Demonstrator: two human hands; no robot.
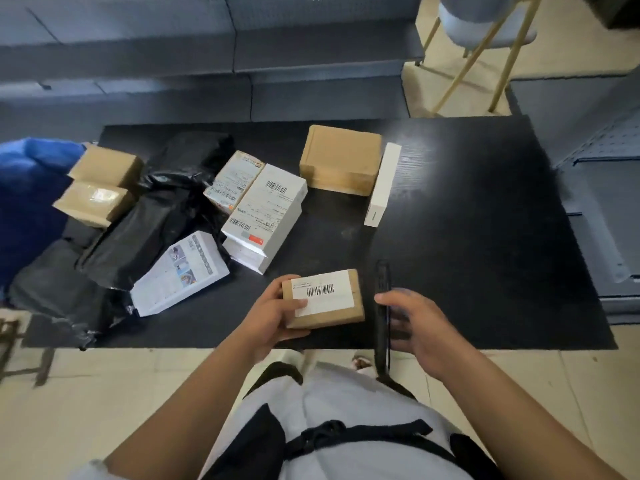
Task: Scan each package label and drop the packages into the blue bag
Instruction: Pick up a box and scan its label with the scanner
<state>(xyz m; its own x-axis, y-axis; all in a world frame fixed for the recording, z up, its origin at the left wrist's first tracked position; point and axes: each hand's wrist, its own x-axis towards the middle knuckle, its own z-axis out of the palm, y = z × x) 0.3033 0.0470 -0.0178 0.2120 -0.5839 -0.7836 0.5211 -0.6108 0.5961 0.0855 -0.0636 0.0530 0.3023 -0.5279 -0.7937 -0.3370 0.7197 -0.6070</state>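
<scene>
Closest to the camera was the person's own torso, a light shirt (346, 410) with a black strap (363, 433) buckled across it, both forearms reaching out over the near edge of a black table (485, 220). The left hand (273, 315) gripped a small brown cardboard box (325, 299) from its left end, thumb curled over the top onto the white barcode label (320, 292), fingers wrapped underneath, so the label faced up. Just to the right of that box, the right hand (412, 322) held a slim black scanner (382, 306), seen edge-on, thumb on the near side and fingers curled around the far side; it looked phone-shaped but I couldn't tell much more. The two hands were close together with the box between them, box and scanner almost touching. Further out on the table sat the pile of packages: a white box with barcode stickers (265, 213), a smaller printed carton (233, 180) leaning against its left side, a white printed mailer (180, 273) near the front, and a heap of black poly bags (138, 230) on the left. Two brown boxes (100, 185) sat at the left edge, right beside the blue bag (27, 188), which hung off the table's left side. Toward the back were a bigger cardboard box (341, 159) and a narrow white box (382, 185) just beside it.
</scene>
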